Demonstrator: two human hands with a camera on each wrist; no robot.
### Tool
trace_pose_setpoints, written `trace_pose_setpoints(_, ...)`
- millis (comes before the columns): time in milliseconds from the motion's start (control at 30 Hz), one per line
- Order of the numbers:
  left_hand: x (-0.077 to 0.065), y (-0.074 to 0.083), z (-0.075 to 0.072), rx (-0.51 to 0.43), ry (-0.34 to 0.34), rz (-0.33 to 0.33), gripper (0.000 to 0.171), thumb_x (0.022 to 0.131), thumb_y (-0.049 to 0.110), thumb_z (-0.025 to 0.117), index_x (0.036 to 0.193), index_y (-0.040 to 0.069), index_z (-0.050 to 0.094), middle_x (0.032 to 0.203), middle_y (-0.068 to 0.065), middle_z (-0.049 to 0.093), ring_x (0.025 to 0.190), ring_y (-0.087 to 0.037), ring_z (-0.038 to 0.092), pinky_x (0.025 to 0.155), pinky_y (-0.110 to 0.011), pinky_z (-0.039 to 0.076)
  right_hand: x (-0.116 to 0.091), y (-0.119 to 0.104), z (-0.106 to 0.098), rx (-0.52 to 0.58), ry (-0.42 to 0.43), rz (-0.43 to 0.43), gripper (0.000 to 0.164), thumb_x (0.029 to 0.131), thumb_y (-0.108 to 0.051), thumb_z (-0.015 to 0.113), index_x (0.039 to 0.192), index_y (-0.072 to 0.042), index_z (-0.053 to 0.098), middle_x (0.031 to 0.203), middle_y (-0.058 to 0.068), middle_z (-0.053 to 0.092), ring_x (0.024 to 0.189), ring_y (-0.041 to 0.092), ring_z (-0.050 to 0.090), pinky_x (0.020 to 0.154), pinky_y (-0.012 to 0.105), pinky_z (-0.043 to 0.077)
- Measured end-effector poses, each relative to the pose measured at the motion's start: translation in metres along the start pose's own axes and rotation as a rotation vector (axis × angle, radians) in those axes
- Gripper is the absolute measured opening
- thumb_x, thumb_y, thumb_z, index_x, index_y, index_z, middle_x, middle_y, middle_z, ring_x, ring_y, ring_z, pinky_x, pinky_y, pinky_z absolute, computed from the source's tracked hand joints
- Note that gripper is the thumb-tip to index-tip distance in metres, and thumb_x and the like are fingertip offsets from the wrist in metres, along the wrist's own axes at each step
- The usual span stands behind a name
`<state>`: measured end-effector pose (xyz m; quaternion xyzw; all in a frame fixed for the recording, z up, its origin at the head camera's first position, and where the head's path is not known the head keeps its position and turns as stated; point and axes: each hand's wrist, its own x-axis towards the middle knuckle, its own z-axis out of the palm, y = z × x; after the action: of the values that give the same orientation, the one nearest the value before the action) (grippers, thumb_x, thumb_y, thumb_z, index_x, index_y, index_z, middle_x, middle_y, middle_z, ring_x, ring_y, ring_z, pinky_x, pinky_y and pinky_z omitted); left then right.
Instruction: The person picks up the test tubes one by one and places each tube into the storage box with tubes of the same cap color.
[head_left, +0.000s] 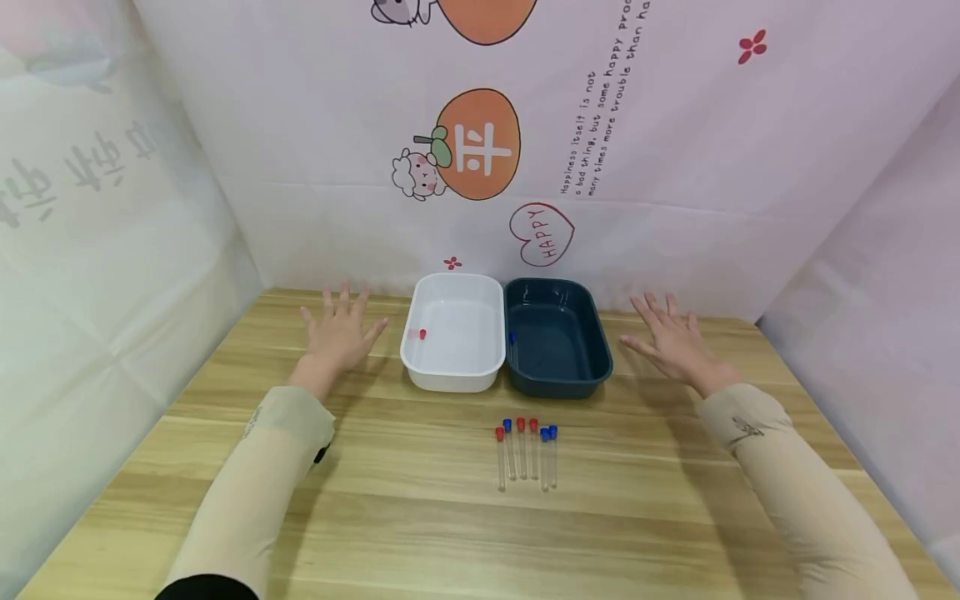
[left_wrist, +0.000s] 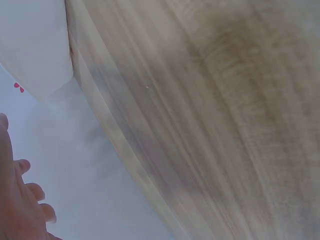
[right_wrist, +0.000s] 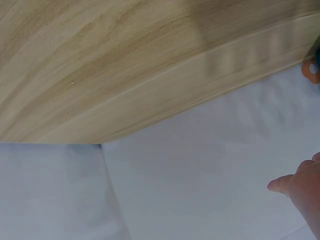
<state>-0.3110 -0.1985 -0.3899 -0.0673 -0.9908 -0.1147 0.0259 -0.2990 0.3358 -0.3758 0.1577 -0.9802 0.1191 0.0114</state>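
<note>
In the head view my left hand is spread, fingers apart, left of a white tray. My right hand has its fingers fanned out to the right of a dark blue tray. Neither hand holds anything. Between the arms, clear tubes lie side by side: three with red caps and three with blue caps. A red cap shows inside the white tray and a blue cap inside the dark one. The wrist views show only part of the left hand and right hand.
Both trays stand next to each other near the back edge of the wooden table. Behind it hangs a printed white cloth, and more cloth closes off the left and right sides.
</note>
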Motion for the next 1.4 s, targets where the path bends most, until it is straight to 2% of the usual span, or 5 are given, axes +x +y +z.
trace_pose_setpoints(433,-0.004,0.001,-0.004,-0.020,-0.011,0.023,0.079,0.107,0.061,0.029,0.166,0.012,0.007,0.167,-0.022,-0.011,0.149,-0.048,-0.020,0.109,-0.074,-0.016,-0.013,-0.011,-0.008,0.011,0.015,-0.071,0.084,0.107,-0.048,0.051,0.166,-0.008,0.006,0.167,0.028,0.000,0.151,0.048,-0.015,0.111,0.075,-0.010)
trace_pose_setpoints(833,-0.006,0.005,-0.006,-0.001,0.000,0.060,0.080,0.107,0.061,0.029,0.166,0.014,0.006,0.168,-0.020,-0.010,0.150,-0.049,-0.014,0.109,-0.075,-0.013,-0.027,-0.020,-0.012,0.023,0.041,-0.149,0.083,0.107,-0.047,0.051,0.165,-0.005,0.009,0.167,0.028,0.003,0.151,0.050,-0.011,0.114,0.071,-0.009)
trace_pose_setpoints(1067,-0.011,0.009,-0.008,-0.010,0.008,0.076,0.082,0.105,0.065,0.027,0.166,0.014,0.007,0.168,-0.019,-0.010,0.150,-0.049,-0.013,0.110,-0.074,-0.011,-0.034,-0.027,-0.013,0.032,0.050,-0.197,0.081,0.107,-0.043,0.053,0.164,-0.002,0.013,0.167,0.028,0.006,0.152,0.049,-0.009,0.116,0.070,-0.005)
trace_pose_setpoints(1400,-0.018,0.019,-0.008,0.000,0.019,0.114,0.076,0.108,0.056,0.034,0.166,0.013,0.009,0.168,-0.019,-0.004,0.152,-0.048,-0.007,0.112,-0.073,-0.006,-0.043,-0.044,-0.007,0.050,0.093,-0.282,0.079,0.103,-0.029,0.062,0.162,0.000,0.018,0.166,0.029,0.013,0.151,0.053,-0.001,0.115,0.072,0.004)
